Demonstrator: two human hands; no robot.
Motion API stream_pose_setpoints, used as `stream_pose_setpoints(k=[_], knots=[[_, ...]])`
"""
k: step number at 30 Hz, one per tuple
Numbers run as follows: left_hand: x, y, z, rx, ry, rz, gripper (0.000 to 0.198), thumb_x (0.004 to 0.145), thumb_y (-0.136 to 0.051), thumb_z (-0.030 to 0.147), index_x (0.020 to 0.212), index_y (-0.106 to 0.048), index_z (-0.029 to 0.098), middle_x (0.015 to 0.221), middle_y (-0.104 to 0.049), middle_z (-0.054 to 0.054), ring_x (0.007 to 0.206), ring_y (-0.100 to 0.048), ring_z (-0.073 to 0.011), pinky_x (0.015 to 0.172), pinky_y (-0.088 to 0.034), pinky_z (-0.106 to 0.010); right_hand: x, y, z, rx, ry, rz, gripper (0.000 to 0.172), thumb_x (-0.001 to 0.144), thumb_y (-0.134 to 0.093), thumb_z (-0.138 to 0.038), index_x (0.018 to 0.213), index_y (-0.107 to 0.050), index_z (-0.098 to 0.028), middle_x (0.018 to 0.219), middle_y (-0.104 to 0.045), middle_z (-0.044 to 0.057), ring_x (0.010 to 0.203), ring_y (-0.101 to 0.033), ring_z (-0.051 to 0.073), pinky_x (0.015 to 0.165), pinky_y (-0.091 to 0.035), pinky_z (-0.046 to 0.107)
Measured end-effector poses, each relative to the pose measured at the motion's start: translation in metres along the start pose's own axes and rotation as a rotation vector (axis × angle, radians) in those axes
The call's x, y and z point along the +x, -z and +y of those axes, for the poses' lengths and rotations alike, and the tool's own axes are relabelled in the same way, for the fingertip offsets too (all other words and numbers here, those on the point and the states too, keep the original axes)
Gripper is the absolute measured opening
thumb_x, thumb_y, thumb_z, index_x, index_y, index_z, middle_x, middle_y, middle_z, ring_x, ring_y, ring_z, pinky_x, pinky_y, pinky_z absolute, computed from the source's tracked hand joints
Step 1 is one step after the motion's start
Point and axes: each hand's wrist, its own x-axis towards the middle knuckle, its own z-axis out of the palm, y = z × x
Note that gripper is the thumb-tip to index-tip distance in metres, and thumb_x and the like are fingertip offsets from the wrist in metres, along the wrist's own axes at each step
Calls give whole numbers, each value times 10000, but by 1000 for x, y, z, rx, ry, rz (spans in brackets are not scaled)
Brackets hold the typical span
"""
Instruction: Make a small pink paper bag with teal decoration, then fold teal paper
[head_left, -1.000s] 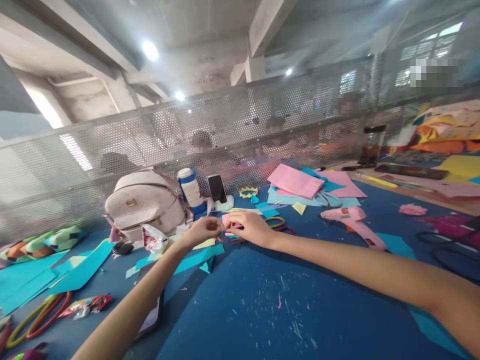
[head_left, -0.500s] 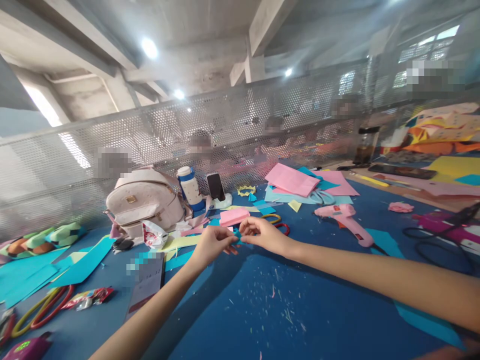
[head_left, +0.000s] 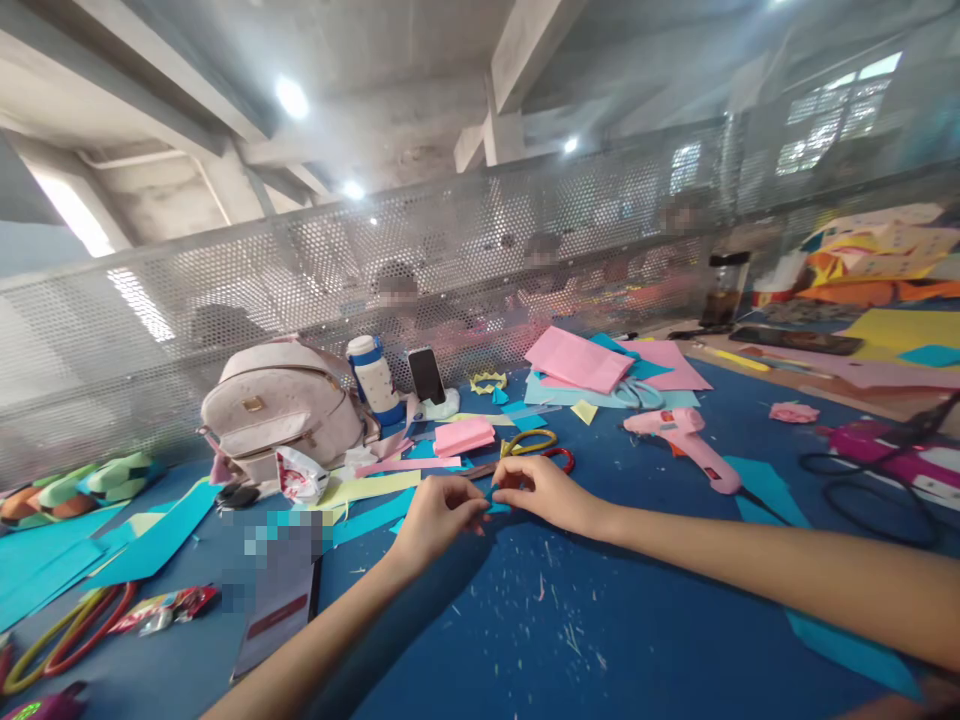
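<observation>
Between my two hands is a small piece of blue paper (head_left: 496, 503), mostly covered by my fingers. My left hand (head_left: 441, 515) pinches it from the left. From the right, my right hand (head_left: 551, 490) pinches its other side, fingers curled. Just beyond my hands lies a pair of scissors (head_left: 531, 443) with yellow and red handles. A folded pink paper (head_left: 463, 436) sits behind my left hand, near blue and pale yellow paper strips (head_left: 371, 488).
A pink glue gun (head_left: 690, 443) lies to the right, its cord trailing. A backpack (head_left: 281, 405), a bottle (head_left: 375, 378) and a propped phone (head_left: 427, 376) stand at the back. Pink sheets (head_left: 579, 360) are stacked beyond. A dark booklet (head_left: 279, 600) is at left. Paper scraps (head_left: 574, 635) litter the table.
Both hands have come slightly lower and nearer, still pinching the blue paper. More of the scissors now shows behind them. The view has shifted a little.
</observation>
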Motion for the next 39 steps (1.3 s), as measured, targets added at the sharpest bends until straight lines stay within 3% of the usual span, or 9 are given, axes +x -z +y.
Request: stream_pose_setpoints(k=[9,14,18,29,39], knots=[[-6,-6,-2,-27,-78,142,129,776,-662,294,773,-663,165,708,-668,-8,641,-657,-153,594,-470,-242,-3,-8,2,78,-10,81,145,813,-645,-263,728,-572,-172,674,-548,-22,637,-508,122,596,-387,250],[-8,-9,-5,-46,-78,192,143,775,-662,288,723,-648,155,609,-628,4,559,-612,-137,582,-465,-251,-5,-10,8,176,-40,2,226,805,-679,-379,834,-574,-181,711,-611,-15,611,-599,134,587,-460,259],[-10,-11,-2,-44,-78,215,142,771,-668,280,711,-661,152,590,-634,-3,539,-602,-138,561,-456,-249,-3,-10,12,239,-66,-27,342,753,-721,-470,751,-549,-175,631,-627,-9,538,-611,141,552,-476,269],[-7,-6,-5,-103,-101,197,117,769,-679,268,806,-694,158,730,-694,-25,633,-651,-145,626,-490,-251,-5,-7,18,244,-67,12,356,745,-732,-482,779,-548,-179,686,-655,2,627,-637,153,631,-492,292],[-3,-2,-8,-153,-57,112,180,731,-721,295,832,-704,148,615,-667,-5,569,-646,-139,594,-478,-247,-7,-6,15,177,-57,36,314,782,-689,-471,806,-577,-178,715,-643,10,641,-612,153,636,-476,296]])
